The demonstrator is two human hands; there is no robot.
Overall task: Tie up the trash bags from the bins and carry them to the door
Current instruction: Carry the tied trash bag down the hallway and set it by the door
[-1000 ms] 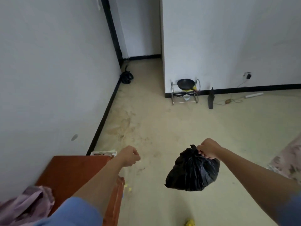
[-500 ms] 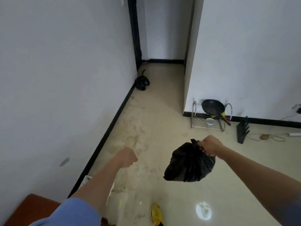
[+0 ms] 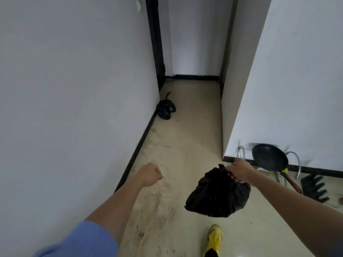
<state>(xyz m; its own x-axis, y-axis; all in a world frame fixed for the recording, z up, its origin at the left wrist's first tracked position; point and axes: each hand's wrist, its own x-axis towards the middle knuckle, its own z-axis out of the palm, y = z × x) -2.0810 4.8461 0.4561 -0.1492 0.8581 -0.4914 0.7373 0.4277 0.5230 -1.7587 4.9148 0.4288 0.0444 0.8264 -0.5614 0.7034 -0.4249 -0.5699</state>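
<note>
Head view shows the carrying step: right hand [image 3: 239, 171] grips the tied black trash bag [image 3: 218, 195] by its neck at five o'clock, left hand [image 3: 150, 174] fisted empty, next move likely setting it beside the other bag [image 3: 165, 108] at twelve.

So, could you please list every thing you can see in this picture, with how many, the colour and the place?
trash bag in hand: 1, black, tied, hanging from the right hand above the floor
trash bag on floor: 1, black, far down the corridor, against the left wall
frying pan: 1, black with a dark red handle, on the rack at the right wall
wire rack: 1, silver, on the floor by the right wall
black stand: 1, on the floor right of the pan; kind unclear
floor: beige, stained
shoe: 1, yellow, bottom centre
sleeve: 1, blue, bottom left
left hand: closed fist, empty
right hand: gripping the bag's knot
</note>
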